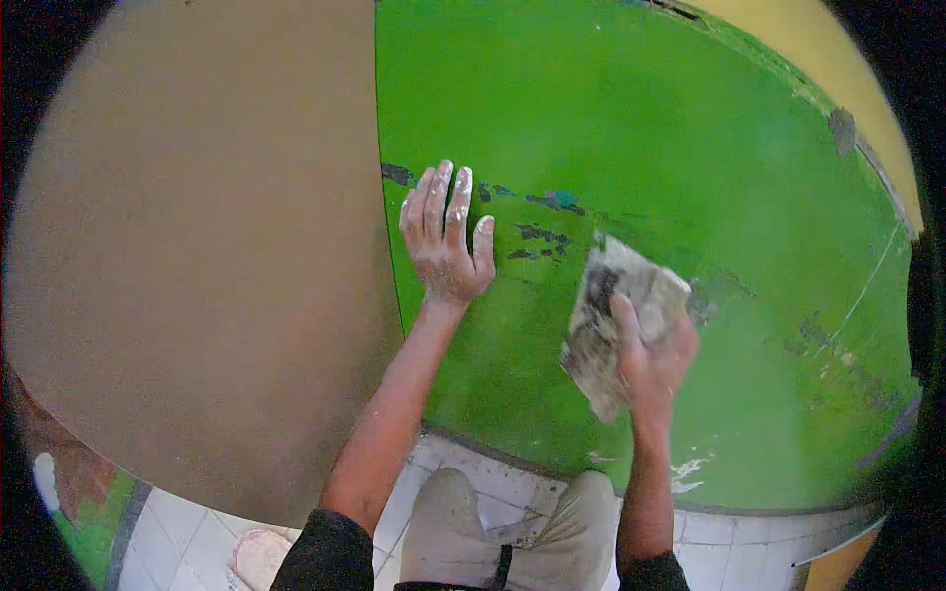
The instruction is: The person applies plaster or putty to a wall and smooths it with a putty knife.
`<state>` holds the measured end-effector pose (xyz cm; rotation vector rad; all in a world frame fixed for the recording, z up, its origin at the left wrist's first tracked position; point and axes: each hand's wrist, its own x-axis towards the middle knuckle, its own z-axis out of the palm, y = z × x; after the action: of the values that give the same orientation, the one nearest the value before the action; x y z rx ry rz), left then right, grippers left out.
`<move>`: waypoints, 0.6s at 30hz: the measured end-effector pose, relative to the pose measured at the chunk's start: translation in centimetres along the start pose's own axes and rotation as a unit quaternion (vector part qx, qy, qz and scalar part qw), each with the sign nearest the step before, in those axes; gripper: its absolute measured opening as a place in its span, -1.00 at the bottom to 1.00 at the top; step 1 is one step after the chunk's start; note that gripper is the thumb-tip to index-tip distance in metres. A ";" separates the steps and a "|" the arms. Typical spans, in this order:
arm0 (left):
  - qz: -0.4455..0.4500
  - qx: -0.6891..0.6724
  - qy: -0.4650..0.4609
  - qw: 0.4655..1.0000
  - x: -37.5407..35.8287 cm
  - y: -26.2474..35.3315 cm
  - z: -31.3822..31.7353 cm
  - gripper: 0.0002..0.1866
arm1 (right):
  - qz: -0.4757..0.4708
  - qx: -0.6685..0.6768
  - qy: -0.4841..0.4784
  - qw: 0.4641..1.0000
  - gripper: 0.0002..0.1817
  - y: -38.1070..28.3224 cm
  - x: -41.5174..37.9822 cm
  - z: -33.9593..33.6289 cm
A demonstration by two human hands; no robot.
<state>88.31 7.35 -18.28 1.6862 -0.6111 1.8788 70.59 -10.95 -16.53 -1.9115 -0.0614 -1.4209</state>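
My left hand (pixel 446 236) lies flat on the green painted surface (pixel 512 89), fingers stretched up and thumb apart, with whitish dust on the fingertips. It holds nothing. My right hand (pixel 650 355) grips a worn, grey-and-white sheet of sandpaper (pixel 631 286), thumb across its face and the other fingers hidden behind. The sheet is tilted and slightly blurred, and it lies over or close against the green surface; contact cannot be told. Dark chipped patches (pixel 542 236) run between the two hands where paint has come off.
A large brown panel (pixel 197 246) borders the green surface on the left. Yellow wall (pixel 788 39) shows beyond the upper right edge. Below are white floor tiles (pixel 709 552), my knees, and a round pinkish object (pixel 261 557) at the lower left. Scuffed patches (pixel 838 364) mark the right side.
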 end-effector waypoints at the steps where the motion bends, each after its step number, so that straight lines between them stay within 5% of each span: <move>1: 0.002 -0.004 -0.008 1.000 -0.1 0.1 0.0 -0.47 | 0.008 -0.002 0.002 1.000 -0.75 -0.3 -0.1 0.3; 10: -0.006 -0.031 0.006 0.999 -0.2 -0.9 1.0 -0.51 | 0.064 0.042 -0.028 0.997 -0.71 0.2 1.2 -2.4; 13: -0.005 -0.027 -0.012 1.000 -0.6 -0.3 0.4 -0.50 | -0.025 0.000 -0.014 1.000 -0.64 -0.9 2.3 1.5; 16: -0.006 -0.021 -0.028 0.999 -0.6 -0.8 0.4 -0.49 | 0.034 -0.007 -0.106 0.994 -0.59 -2.5 3.9 3.7; 18: 0.001 -0.031 -0.036 0.999 -1.3 -1.4 0.5 -0.48 | 0.030 0.003 -0.080 0.996 -0.60 -1.9 3.0 2.6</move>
<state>89.73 7.98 -19.58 1.7191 -0.6930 1.7892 72.99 -9.14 -13.28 -2.0018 -0.0824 -1.2256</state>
